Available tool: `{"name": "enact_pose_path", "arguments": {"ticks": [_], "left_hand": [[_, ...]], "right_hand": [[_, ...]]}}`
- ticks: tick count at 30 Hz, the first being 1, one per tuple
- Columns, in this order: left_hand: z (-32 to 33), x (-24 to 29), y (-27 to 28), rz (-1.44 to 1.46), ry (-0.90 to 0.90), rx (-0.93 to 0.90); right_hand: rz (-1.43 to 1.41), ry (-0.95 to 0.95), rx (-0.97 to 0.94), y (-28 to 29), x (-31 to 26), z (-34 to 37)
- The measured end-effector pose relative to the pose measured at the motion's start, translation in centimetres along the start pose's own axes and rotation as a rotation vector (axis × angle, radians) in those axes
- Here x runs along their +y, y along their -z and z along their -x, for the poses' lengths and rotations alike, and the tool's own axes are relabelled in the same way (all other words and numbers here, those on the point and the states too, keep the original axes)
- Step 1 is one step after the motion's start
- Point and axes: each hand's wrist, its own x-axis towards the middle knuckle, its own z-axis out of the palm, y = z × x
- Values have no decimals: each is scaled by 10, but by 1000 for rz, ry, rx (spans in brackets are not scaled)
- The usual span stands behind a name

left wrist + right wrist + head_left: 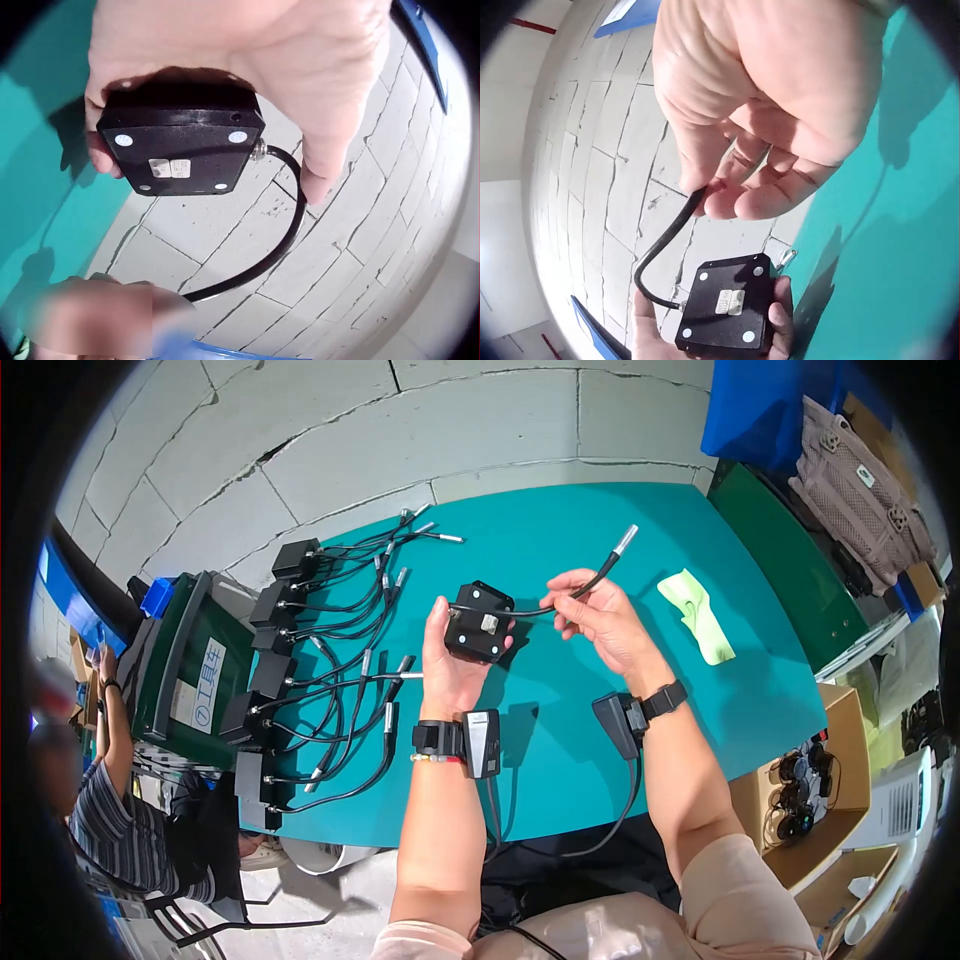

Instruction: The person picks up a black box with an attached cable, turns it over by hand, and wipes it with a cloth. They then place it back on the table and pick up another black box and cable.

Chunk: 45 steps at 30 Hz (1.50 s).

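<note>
My left hand (452,670) grips a flat black box (470,642) from below, its underside facing up with pale round dots near the corners. Two small printed labels (170,169) sit on that face in the left wrist view. From a metal fitting (259,150) on the box's side, a black cable (656,259) bends round to my right hand (610,628). There the thumb and fingers pinch the cable partway along. Its free end, with a silver metal tip (626,539), sticks out past the right hand, up and to the right.
Several similar black boxes (270,675) with cables and silver tips line the left of the green table (570,780). A yellow-green cloth (697,617) lies at right. Beyond are a cardboard box (850,760), a green cabinet (770,560) and, far left, another person (130,810).
</note>
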Motion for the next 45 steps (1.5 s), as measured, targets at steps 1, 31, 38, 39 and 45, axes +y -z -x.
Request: {"name": "enact_pose_path", "arguments": {"ticks": [1,31,38,39,45], "left_hand": [[1,1,-1,3,2,14],[7,2,-16,-240,138,18],[8,6,-4,-191,52,51],[8,6,-5,-191,53,50],[5,5,-4,-199,83,137]], "right_hand": [[-1,0,3,-1,-5,2],[133,358,626,24,-9,0],[423,-7,315,32,-1,0],[421,-106,178,29,-2,2],[-15,-268,-216,8,5,2]]}}
